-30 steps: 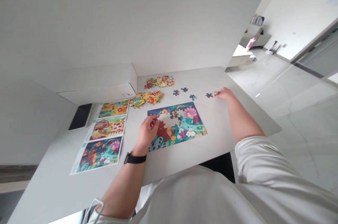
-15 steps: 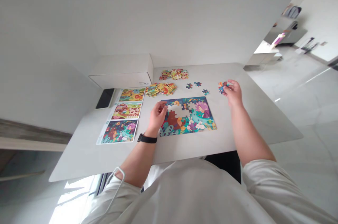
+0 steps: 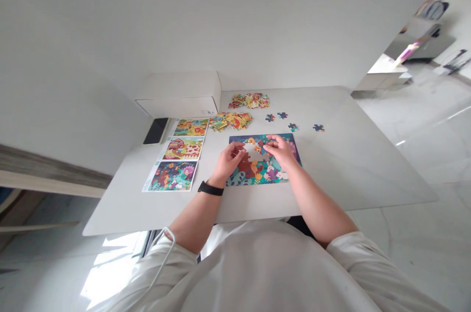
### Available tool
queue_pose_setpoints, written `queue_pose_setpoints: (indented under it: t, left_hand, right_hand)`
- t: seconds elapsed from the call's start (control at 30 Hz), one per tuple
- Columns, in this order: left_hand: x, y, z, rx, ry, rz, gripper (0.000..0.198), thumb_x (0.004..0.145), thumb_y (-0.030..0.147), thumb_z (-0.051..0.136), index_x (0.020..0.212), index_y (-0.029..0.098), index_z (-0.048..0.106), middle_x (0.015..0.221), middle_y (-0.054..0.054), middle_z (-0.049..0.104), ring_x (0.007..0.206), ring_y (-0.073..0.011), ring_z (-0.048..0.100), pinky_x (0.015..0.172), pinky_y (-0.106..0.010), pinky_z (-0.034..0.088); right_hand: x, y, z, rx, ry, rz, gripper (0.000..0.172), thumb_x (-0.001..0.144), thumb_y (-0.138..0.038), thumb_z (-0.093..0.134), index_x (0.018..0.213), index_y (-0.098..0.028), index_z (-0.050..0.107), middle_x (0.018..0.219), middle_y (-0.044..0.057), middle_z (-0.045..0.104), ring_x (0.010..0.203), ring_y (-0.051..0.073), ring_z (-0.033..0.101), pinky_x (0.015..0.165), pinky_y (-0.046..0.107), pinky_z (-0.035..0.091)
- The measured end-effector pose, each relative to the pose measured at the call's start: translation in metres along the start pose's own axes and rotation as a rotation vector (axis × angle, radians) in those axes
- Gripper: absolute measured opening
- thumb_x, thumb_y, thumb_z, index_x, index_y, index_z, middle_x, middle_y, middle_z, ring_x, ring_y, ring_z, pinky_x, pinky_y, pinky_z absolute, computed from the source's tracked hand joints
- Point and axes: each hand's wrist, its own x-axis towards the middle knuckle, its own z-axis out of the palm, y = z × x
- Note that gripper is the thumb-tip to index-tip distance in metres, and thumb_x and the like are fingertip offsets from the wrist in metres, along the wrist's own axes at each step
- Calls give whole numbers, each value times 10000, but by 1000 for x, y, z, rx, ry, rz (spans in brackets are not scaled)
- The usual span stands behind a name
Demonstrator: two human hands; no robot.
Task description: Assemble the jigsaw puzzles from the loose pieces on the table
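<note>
A partly filled jigsaw puzzle (image 3: 253, 174) with night-time animals lies on the table, with a pale gap in its upper middle. My right hand (image 3: 281, 151) is over the gap's right side, thumb and fingertips closed on a puzzle piece (image 3: 259, 147) coloured orange and blue. At the puzzle's left edge rests my left hand (image 3: 229, 161), thumb and fingers loosely curved and apart, with nothing visible between them. Several loose blue pieces lie beyond the puzzle, among them one dark piece (image 3: 270, 118) and one farther right (image 3: 318, 128).
Two piles of yellow and red pieces, a nearer pile (image 3: 231, 121) and a farther pile (image 3: 250, 101), lie at the back. Left are a sheet with three pictures (image 3: 149, 183), a phone (image 3: 156, 131) and a white box (image 3: 176, 106). A wall stands behind the table (image 3: 368, 165).
My right hand has come left from the table's right side to the puzzle, carrying a piece. One loose piece now shows where that hand was. My left hand stays by the puzzle's left edge.
</note>
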Motion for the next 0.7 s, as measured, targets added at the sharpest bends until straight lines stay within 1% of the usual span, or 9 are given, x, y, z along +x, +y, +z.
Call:
queue_pose_setpoints:
  t: [0.07,0.2,0.3,0.43,0.53,0.6,0.7]
  left_hand:
    - [0,0,2,-3,-26,3,376,939,488,744,1181,201,724,965,-53,761,773,-159,658,706,-273,522]
    - [-1,2,7,-33,-62,-10,375,915,502,780,1137,204,731,937,-50,765,777,-169,685,711,-285,535]
    - [-2,5,10,-114,-105,-38,452,881,551,808,1154,206,704,951,-56,772,795,-180,711,726,-297,550]
    - [-3,8,11,-167,-127,-67,531,838,581,839,1169,203,669,920,-46,771,757,-166,699,706,-288,535]
    - [-2,7,10,-188,-106,-80,550,826,572,854,1178,202,649,879,-30,761,719,-152,678,679,-275,514]
    - [-1,4,8,-214,-72,-94,567,814,582,862,1174,204,643,833,-10,738,679,-139,650,654,-266,495]
    - [2,0,7,-263,-7,-108,573,794,607,874,1135,207,646,750,28,676,599,-112,578,598,-254,451]
  right_hand:
    - [-1,-2,-1,-19,-27,-3,555,668,-498,897,1123,-276,667,851,-26,726,742,178,677,651,304,564]
    - [-4,-4,3,-49,-85,4,527,698,-503,882,1133,-286,680,876,-12,741,799,199,707,657,305,574]
    - [-7,-3,7,-66,-120,26,518,704,-509,873,1138,-296,685,890,-8,751,812,211,720,673,318,582]
    - [-8,-2,10,-92,-144,34,541,704,-528,877,1154,-292,691,920,8,770,814,221,728,696,340,595]
    - [-9,-2,7,-115,-117,1,517,769,-589,829,1173,-293,702,945,17,767,840,232,729,711,360,616]
    - [-8,-2,4,-124,-66,-36,490,820,-637,769,1171,-301,700,960,20,754,890,245,728,714,364,622]
    - [-6,0,0,-171,-3,-92,493,848,-668,721,1176,-302,682,999,35,746,959,263,721,730,371,623]
